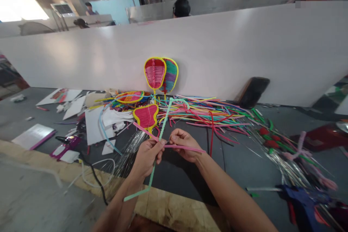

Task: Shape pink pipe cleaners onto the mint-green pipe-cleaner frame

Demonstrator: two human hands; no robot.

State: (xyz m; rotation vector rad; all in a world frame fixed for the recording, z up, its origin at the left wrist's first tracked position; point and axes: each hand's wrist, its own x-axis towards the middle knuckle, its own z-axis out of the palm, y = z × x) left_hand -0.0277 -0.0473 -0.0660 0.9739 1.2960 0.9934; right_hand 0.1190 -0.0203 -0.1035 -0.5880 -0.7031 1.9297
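A pale green craft stem (pixel 164 121) and a pink craft stem (pixel 143 129) cross in front of the person, above the near middle of the dark table (pixel 236 166). The left hand (pixel 149 154) pinches them at the crossing, between thumb and fingers. The green stem is twisted along its far part and bends to the left at its near end. The pink one's right part passes across the right hand (pixel 185 144), whose thumb and fingertips are drawn together just beside the crossing; whether they pinch anything, I cannot tell.

Just beyond the left hand lies a pink heart-shaped fan (pixel 146 116) with a yellow rim. Farther back, a red-and-pink fan (pixel 154 74) overlaps a green-and-purple fan (pixel 172 72), both upright near the white partition (pixel 223 50). A pile of coloured stems (pixel 217 116) spreads to the right, near a phone (pixel 254 92) leaning against the partition. White paper (pixel 95 125) and a purple tool (pixel 65 147) lie left; a blue tool (pixel 301 203) sits near right.
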